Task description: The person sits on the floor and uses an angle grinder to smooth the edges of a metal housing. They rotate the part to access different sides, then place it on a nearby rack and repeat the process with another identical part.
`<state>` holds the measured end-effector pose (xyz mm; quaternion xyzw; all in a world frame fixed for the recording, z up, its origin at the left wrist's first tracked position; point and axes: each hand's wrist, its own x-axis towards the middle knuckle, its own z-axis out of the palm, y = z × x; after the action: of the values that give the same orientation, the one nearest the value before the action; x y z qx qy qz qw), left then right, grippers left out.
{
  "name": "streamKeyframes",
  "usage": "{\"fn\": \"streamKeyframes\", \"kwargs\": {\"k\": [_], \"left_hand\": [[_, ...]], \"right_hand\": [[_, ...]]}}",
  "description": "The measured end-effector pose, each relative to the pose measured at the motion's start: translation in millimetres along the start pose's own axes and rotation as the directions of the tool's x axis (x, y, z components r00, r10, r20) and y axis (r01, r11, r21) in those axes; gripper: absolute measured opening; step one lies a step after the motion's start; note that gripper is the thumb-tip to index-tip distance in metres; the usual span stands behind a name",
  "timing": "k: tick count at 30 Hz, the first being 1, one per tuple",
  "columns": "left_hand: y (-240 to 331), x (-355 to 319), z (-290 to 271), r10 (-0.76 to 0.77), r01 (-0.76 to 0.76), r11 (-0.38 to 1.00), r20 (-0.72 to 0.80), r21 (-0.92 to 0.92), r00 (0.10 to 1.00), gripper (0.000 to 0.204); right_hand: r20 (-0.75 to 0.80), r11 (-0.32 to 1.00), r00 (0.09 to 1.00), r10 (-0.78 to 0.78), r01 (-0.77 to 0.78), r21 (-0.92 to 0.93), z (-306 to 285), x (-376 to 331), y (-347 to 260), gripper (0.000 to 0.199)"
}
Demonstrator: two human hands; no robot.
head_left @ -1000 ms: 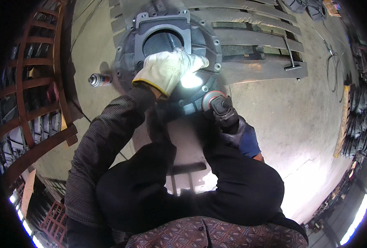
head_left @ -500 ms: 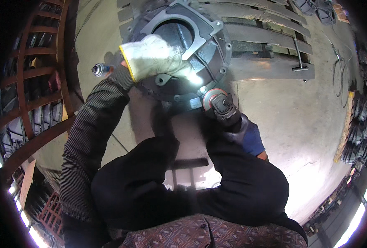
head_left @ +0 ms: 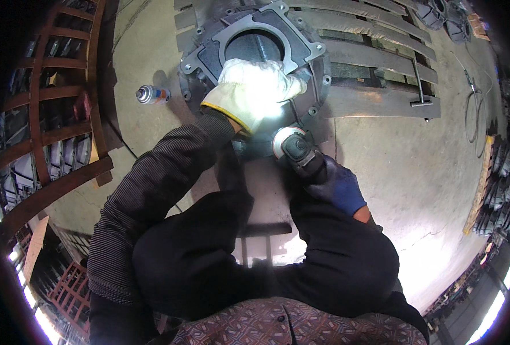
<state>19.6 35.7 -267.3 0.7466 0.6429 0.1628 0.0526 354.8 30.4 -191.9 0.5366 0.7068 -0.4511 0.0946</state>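
A large round grey metal casting (head_left: 320, 86) with a bolt-hole rim and a raised, horseshoe-shaped flange sits in front of me. My left hand (head_left: 258, 86), in a white glove with a yellow cuff edge, lies over the casting's near part below the central opening. Its fingers reach to the right, at least one stretched out, and I see nothing held; glare washes out part of the glove. My right hand (head_left: 336, 185), in a blue and dark glove, is wrapped round an angle grinder (head_left: 298, 148). The grinder's disc is at the casting's near right edge; I cannot tell if they touch.
A spray can (head_left: 152, 95) lies on the floor left of the casting. Wooden pallet slats (head_left: 376, 54) extend to the right, with a T-shaped metal tool (head_left: 420, 86) on them. A brown metal rack (head_left: 94, 86) stands at left. A thin cable (head_left: 472, 109) lies at far right.
My left hand has moved right across the casting. The grinder has shifted slightly left against the casting's edge, its disc turned differently. The whole view has shifted a little.
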Motion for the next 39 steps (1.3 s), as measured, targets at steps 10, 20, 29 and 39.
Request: {"fn": "streamKeyframes", "kwargs": {"k": [10, 20, 29, 39], "left_hand": [[-15.2, 8.6, 6.9, -0.093, 0.163, 0.954, 0.269, -0.25, 0.959, 0.044], [-8.7, 48.1, -63.7, 0.334, -0.344, 0.925, 0.087, 0.16, 0.938, 0.029], [8.8, 24.8, -31.7, 0.035, -0.031, 0.999, 0.214, -0.025, 0.976, 0.036], [-16.9, 45.8, -48.2, 0.369, -0.384, 0.917, 0.137, 0.107, 0.919, 0.032]], "right_hand": [[0.013, 0.999, 1.0, -0.027, 0.028, -0.023, 6.3, 4.7, -6.1, 0.069], [-0.015, 0.982, 0.999, 0.047, -0.043, 0.182, -8.0, -17.6, -16.9, 0.072], [0.003, 0.993, 0.998, 0.063, -0.063, 0.104, -8.3, -13.4, -24.5, 0.043], [-0.043, 0.973, 0.983, 0.179, -0.17, 0.155, -15.5, -21.3, -20.7, 0.079]]}}
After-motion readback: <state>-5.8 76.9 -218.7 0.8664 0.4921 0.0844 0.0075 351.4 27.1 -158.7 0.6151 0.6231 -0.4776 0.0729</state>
